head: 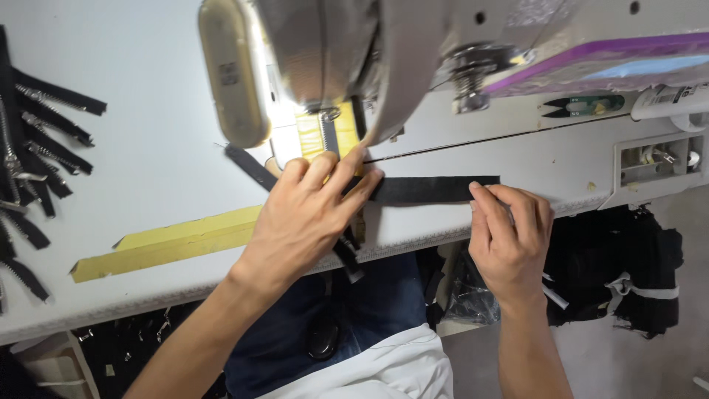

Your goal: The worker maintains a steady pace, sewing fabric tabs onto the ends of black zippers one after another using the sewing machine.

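**Black strip under the sewing machine head**

The black fabric strip lies flat on the white table, running from just below the machine's needle area out to the right, near the table's front edge. Left hand rests on top of its left end — fingers stretched forward and pressed flat, fingertips right beneath the sewing machine head; nothing is gripped, only pinned down. Right hand pinches the strip's right end, thumb and forefinger closed on it, other fingers curled.

A yellow tape strip runs diagonally across the table left of the left hand. A pile of black zippers sits at the far left edge — well apart. Thread snips lie behind, beside the machine.
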